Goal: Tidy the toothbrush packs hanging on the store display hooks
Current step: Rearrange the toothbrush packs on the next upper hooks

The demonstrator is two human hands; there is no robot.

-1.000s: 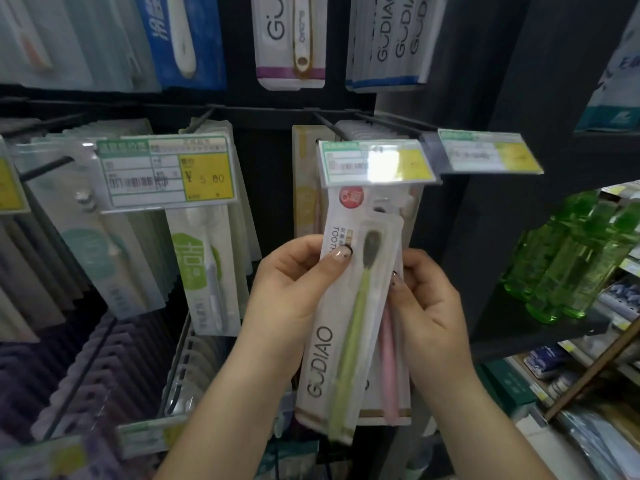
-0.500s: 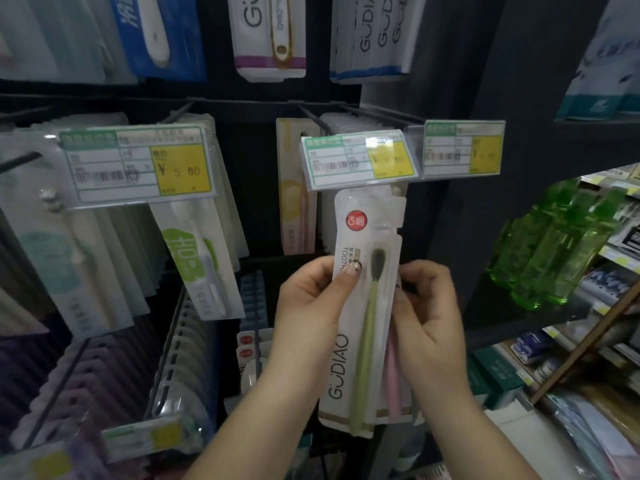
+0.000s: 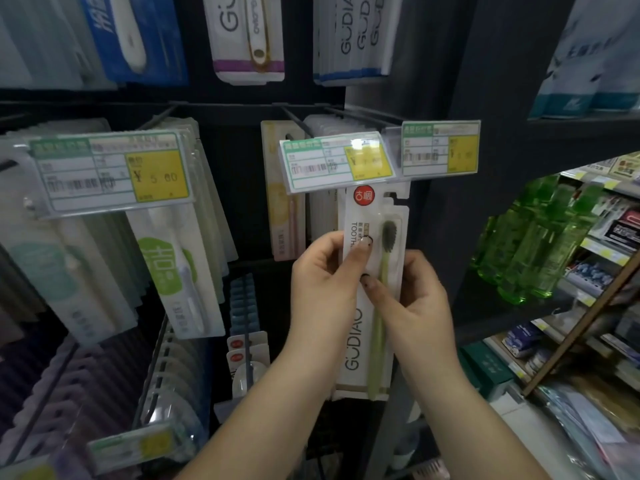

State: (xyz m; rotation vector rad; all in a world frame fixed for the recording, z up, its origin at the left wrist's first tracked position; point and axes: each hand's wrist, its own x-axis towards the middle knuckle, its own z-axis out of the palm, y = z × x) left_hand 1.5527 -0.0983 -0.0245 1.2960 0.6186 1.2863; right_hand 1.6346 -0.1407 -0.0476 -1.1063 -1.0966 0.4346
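Observation:
A white GUDIAO toothbrush pack (image 3: 360, 344) with a green brush hangs upright at the front of a display hook, just under a price tag holder (image 3: 337, 161). My left hand (image 3: 322, 292) grips the pack's left edge, thumb pressed on its front. My right hand (image 3: 412, 303) holds the right edge, with thumb tip on the front near the brush handle. More packs hang behind it, mostly hidden.
Other toothbrush packs (image 3: 180, 271) hang on hooks to the left under a 5.80 price tag (image 3: 114, 171). Further packs (image 3: 249, 36) hang above. Green bottles (image 3: 533, 244) stand on a shelf to the right. Lower hooks hold rows of packs (image 3: 242, 306).
The pack was tilted and lower; both hands have lifted it and turned it upright under the price tag. My right thumb has moved onto its front.

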